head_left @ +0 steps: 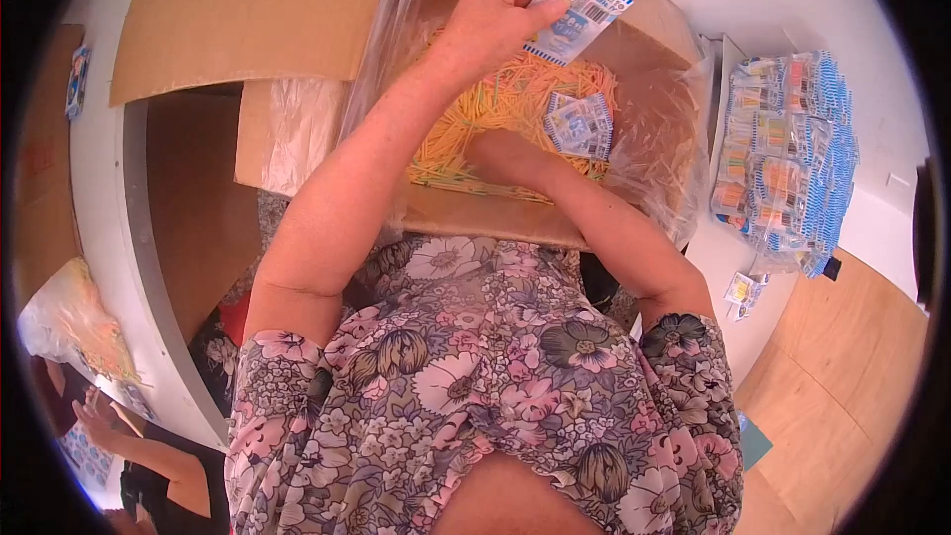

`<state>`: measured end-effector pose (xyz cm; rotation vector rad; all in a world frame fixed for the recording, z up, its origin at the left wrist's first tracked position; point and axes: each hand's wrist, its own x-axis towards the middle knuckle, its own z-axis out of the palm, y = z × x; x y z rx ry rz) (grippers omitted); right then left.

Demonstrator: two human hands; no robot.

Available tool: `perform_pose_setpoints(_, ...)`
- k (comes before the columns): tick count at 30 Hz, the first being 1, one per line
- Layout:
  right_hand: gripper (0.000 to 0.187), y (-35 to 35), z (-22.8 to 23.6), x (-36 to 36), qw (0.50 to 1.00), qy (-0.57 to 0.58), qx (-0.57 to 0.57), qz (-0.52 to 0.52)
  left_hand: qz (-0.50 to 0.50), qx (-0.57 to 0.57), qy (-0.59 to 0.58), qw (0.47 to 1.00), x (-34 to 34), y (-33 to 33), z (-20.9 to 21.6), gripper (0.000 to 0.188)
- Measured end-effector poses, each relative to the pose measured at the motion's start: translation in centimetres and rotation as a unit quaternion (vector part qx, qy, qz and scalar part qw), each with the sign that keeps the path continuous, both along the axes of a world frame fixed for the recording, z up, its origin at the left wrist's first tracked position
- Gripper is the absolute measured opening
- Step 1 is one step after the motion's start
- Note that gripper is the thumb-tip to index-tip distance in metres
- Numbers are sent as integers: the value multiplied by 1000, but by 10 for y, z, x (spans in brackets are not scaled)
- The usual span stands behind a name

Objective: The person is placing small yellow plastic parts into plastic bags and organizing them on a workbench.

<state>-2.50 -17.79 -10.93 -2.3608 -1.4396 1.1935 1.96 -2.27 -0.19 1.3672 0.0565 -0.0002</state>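
My left hand [505, 15] is raised over the far side of an open cardboard box [475, 211]. Its thumb and fingers pinch the edge of a flat blue-and-white packet [584, 28] with striped ends. Inside the box, on clear plastic lining [679, 154], lies a heap of thin yellow, orange and green sticks [451, 146]. Down in that heap is my right hand [507, 159], smeared by motion, its fingers hidden, so its grip does not show. To the right of it, more packets [580, 126] of the same kind rest on the sticks.
Many filled packets [783, 149] are laid in overlapping rows on the white surface at right, with a single packet [743, 292] nearer me. A cardboard flap [253, 20] sticks out to the left. At lower left, another person's hand [99, 421] is near a plastic bag of sticks [84, 322].
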Motion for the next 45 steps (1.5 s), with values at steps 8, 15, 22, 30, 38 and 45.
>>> perform_pose_setpoints(8,24,-21,77,40,922,197,103,-316,-137,-7,33,990,-4,23,9,19)
perform_pose_setpoints(15,15,-60,143,61,784,220,330,-477,-387,37,-60,919,-26,-7,3,17)
perform_pose_setpoints(22,16,-69,161,40,808,152,328,-465,-348,145,-68,924,-37,-34,3,13)
perform_pose_setpoints(30,19,-47,139,27,812,-107,363,-444,-300,189,-193,915,-40,-47,-16,10)
perform_pose_setpoints(38,16,-82,126,33,787,-57,348,-507,-436,34,-61,897,-35,-37,-21,8)
perform_pose_setpoints(45,18,-113,88,-8,931,-33,123,-343,-291,-49,26,955,-29,-34,-12,16)
